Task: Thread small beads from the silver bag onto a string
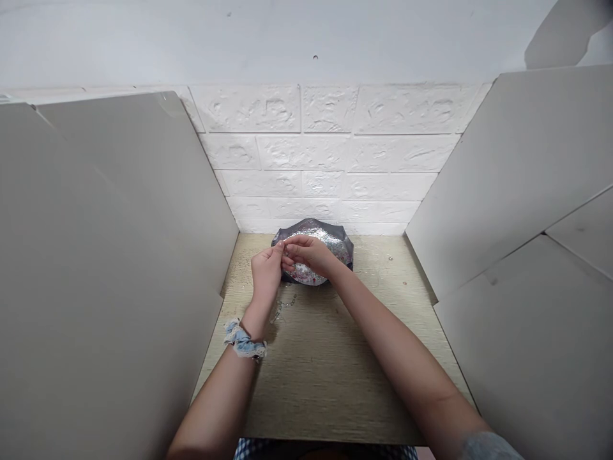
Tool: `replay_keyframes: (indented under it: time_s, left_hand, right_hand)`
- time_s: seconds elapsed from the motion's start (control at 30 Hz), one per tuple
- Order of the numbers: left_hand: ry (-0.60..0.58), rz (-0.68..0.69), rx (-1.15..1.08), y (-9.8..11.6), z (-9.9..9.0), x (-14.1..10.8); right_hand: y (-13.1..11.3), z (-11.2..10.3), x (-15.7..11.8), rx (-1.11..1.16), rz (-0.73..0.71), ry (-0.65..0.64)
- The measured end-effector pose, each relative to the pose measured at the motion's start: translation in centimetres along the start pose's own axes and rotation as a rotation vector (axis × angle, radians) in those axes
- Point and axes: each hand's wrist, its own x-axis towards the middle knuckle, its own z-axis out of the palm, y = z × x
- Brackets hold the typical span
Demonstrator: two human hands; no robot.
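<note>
My left hand [266, 269] and my right hand [312, 253] meet fingertip to fingertip over a dark, shiny bag [309, 227]. Both are closed in a pinch; whatever lies between the fingers is too small to make out. The bag sits open, and small glittering silver and pink pieces [310, 275] show inside it, partly hidden behind my hands. Just below my left hand, a short line of small clear bead-like pieces [286, 305] lies on the wooden table [330, 364]. A light blue scrunchie with a lace edge [245, 340] is around my left wrist.
Grey panels stand on the left [110, 243] and on the right [479, 191] of the table. A white brick-patterned wall [325, 153] closes off the back. Tiny loose bits [390, 258] lie on the tabletop at the right.
</note>
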Motion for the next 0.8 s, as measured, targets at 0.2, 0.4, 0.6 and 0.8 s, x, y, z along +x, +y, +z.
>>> replay_keyframes:
  time_s: [0.2, 0.4, 0.6, 0.8]
  left_hand:
    - [-0.065, -0.060, -0.132, -0.3, -0.2, 0.2]
    - [-0.164, -0.059, -0.262, 0.2, -0.1, 0.0]
    - [-0.311, -0.119, -0.395, 0.7, -0.1, -0.5]
    - [-0.442, -0.176, -0.346, 0.8, -0.1, -0.8]
  right_hand:
    - [-1.0, -0.1, 0.1, -0.490, -0.086, 0.259]
    - [-3.5, 0.9, -0.7, -0.937, -0.274, 0.311]
    - [-6.1, 2.5, -2.2, -1.126, -0.273, 0.240]
    - [-7.6, 3.0, -3.0, -0.871, -0.167, 0.229]
